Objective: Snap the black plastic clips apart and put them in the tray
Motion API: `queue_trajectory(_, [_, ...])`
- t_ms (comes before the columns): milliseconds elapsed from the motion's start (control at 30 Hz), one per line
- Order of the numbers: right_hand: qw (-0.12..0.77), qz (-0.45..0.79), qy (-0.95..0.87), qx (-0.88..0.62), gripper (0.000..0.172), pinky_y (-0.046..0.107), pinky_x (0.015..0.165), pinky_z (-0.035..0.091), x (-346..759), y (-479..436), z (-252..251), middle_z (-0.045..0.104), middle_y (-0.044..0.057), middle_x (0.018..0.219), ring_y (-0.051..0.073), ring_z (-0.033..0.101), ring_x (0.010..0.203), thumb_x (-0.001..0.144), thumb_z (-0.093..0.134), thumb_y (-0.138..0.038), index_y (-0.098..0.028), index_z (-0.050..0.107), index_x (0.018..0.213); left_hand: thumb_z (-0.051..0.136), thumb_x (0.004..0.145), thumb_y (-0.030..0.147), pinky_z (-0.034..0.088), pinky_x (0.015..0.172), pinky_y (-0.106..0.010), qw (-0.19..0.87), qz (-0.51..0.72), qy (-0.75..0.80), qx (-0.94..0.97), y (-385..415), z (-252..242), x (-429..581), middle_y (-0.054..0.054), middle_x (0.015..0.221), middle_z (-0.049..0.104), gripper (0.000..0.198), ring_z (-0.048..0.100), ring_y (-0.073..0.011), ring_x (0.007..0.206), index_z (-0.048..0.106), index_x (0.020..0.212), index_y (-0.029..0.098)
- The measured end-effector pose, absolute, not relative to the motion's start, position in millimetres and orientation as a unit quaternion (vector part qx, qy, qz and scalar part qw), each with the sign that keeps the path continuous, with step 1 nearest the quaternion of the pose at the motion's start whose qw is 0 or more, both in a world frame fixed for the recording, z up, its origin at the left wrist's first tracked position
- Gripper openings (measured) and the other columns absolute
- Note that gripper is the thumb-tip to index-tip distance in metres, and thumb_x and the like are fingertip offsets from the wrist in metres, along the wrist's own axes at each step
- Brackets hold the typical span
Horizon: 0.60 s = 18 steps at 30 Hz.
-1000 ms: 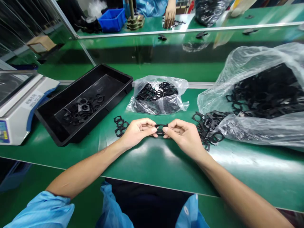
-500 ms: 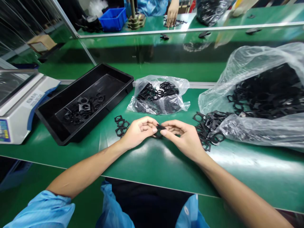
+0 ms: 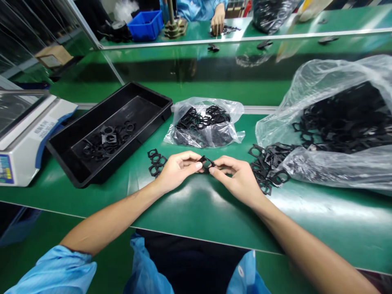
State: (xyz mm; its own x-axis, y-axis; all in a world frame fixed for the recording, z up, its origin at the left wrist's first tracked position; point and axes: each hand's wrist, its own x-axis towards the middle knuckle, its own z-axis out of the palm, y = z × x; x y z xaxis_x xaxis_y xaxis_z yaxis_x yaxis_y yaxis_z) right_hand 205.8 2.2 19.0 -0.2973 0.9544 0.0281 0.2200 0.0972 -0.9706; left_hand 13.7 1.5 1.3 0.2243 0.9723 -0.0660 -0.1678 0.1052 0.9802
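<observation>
A small black ring-shaped part (image 3: 207, 163) is held above the green table between my two hands. My left hand (image 3: 180, 169) pinches its left end, and my right hand (image 3: 234, 175) grips its right end with thumb and fingers. Several similar parts (image 3: 156, 160) lie just left of my left hand. A loose heap of black parts (image 3: 268, 163) spreads beside my right hand, at the mouth of a large clear bag (image 3: 312, 167). Behind my hands sits a smaller clear bag (image 3: 211, 136) filled with the same kind of parts.
At the left, a black tray (image 3: 153, 122) holds several black parts, next to a white scale (image 3: 24, 151). Beyond a low divider (image 3: 245, 40), a person's hand (image 3: 217, 20) touches black parts near a blue bin (image 3: 146, 26).
The black part has turned between my fingers, and its round opening shows more clearly. My right hand has shifted slightly. Across the divider, the other person's hand has moved a little left.
</observation>
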Motion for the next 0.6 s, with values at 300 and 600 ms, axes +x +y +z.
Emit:
queue_trajectory(300, [0.392,0.503,-0.624,-0.451,0.024,0.029,0.072,0.059,205.0,1.1,19.7,0.072,0.006,0.086,0.018,0.067,0.076,0.081,0.073,-0.042,-0.018,0.073,0.078,0.086,0.07,0.035,0.057,0.073,-0.026,0.585,0.474,0.436,0.492,0.9,-3.7,13.4,-0.003,0.08,0.074,0.03,0.07,-0.0142,0.074,0.069,0.084,0.014])
queue_trajectory(600, [0.389,0.549,-0.592,-0.444,0.027,0.029,0.071,0.056,203.9,2.1,21.8,0.071,0.005,0.082,0.017,0.065,0.072,0.079,0.075,-0.044,-0.017,0.072,0.075,0.09,0.065,0.035,0.06,0.074,-0.029,0.638,0.459,0.416,0.457,1.9,0.3,11.3,-0.004,0.077,0.076,0.036,0.074,-0.0167,0.069,0.068,0.085,0.014])
